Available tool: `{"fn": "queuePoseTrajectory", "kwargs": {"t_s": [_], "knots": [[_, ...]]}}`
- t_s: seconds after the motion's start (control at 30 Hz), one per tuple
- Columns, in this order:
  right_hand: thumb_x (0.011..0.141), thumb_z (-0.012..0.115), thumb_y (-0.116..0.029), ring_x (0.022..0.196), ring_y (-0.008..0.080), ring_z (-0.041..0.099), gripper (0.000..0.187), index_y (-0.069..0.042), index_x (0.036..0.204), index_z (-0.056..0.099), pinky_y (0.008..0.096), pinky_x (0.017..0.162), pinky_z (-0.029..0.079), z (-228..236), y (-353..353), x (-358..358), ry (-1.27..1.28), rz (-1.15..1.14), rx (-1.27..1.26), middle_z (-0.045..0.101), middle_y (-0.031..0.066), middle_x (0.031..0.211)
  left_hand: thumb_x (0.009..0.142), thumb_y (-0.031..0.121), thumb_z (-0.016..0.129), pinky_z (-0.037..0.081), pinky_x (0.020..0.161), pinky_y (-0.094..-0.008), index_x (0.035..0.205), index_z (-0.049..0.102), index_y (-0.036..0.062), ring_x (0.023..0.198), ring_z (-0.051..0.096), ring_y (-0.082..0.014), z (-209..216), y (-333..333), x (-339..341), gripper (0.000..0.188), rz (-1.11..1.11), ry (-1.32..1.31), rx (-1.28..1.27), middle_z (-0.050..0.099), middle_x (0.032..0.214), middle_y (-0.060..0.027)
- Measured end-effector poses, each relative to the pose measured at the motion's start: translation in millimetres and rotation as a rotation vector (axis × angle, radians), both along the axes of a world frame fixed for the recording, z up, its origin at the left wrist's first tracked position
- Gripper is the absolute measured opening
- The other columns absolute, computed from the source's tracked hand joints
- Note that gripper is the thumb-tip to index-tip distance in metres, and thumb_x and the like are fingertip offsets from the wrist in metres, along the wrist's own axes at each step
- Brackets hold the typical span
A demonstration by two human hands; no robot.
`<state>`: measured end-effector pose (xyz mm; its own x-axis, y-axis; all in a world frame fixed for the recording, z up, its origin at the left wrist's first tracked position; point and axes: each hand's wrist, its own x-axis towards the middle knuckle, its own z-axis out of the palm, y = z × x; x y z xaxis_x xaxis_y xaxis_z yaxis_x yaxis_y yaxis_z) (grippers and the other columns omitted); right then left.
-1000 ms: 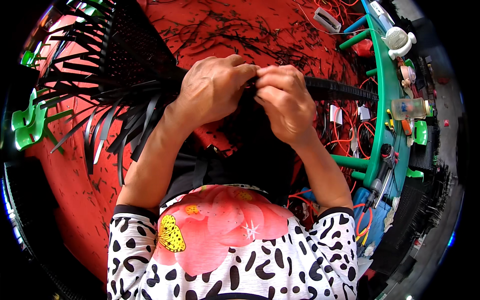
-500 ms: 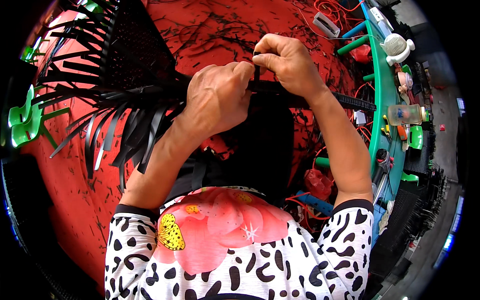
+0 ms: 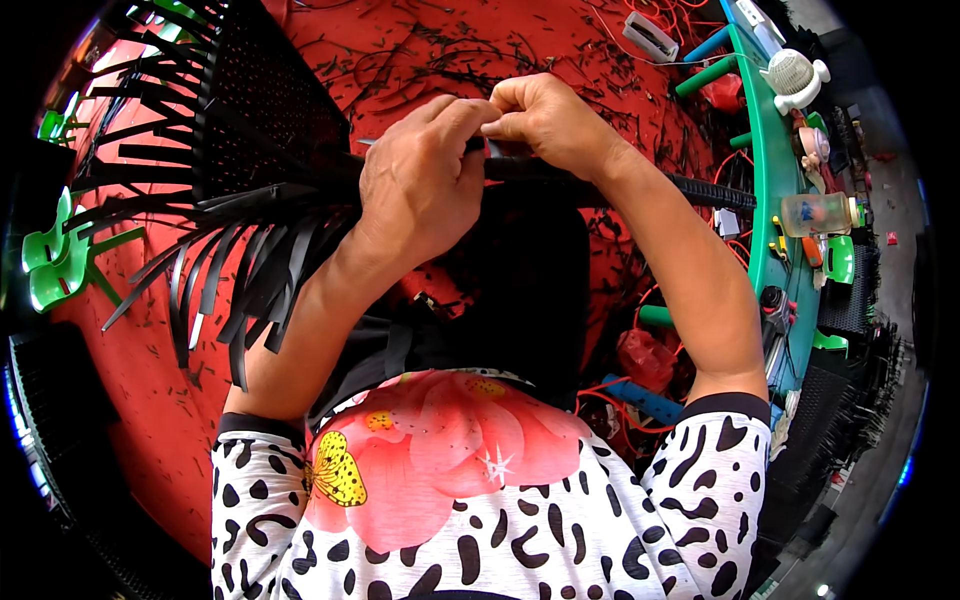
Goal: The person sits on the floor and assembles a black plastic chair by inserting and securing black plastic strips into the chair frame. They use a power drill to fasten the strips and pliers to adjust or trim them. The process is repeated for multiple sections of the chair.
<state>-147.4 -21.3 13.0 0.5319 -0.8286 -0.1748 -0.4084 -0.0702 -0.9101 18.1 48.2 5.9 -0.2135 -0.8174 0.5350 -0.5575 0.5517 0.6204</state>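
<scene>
A black woven piece of flat plastic strips (image 3: 265, 110) stands at the left, with long loose strip ends (image 3: 270, 255) fanning out beside my left forearm. Its dark edge (image 3: 710, 192) runs across under both hands to the right. My left hand (image 3: 420, 185) is closed at this edge; a thin pointed grey tip (image 3: 367, 142) sticks out on its left side, and the rest of what it grips is hidden. My right hand (image 3: 560, 125) is pinched, thumb against finger, touching the left fingers. A short dark bit of strip (image 3: 475, 145) shows below the fingertips.
A green-edged table (image 3: 760, 200) stands at the right, with a small white fan (image 3: 795, 80), a clear jar (image 3: 815, 215) and tools on it. Strip scraps litter the red floor (image 3: 150, 400). Green plastic chairs (image 3: 60, 265) stand at the left; a red bag (image 3: 645, 360) lies under the table.
My right hand has moved left and slightly down, bringing its fingertips against my left hand. The upright strip it pinched is now mostly hidden. My left hand has tilted and shifted slightly left.
</scene>
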Motion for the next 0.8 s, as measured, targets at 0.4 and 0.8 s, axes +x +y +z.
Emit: {"fn": "queuePoseTrajectory", "kwargs": {"t_s": [0.4,0.8], "knots": [[0.071,0.062,-0.004,0.057,0.0061,0.048,0.002,-0.003,0.070,0.061,0.0232,0.054,0.040,2,-6,5,0.196,0.068,0.085,0.055,-0.0013,0.063,0.068,-0.001,0.067,0.050,0.069,-0.0348,0.092,0.064,0.0005,0.077,0.063,-0.0306,8,-6,13,0.025,-0.246,-0.213,0.065,0.063,0.085,-0.0130],[0.072,0.075,-0.031,0.064,0.0236,0.059,0.036,-0.002,0.087,0.060,0.0335,0.061,0.048,20,41,-25,0.094,-0.145,-0.598,0.060,0.0104,0.069,0.070,0.002,0.067,0.049,0.069,-0.0365,0.093,0.062,0.0017,0.079,0.062,-0.0326,4,2,13,0.024,-0.192,-0.222,0.049,0.063,0.085,-0.0134]]}}
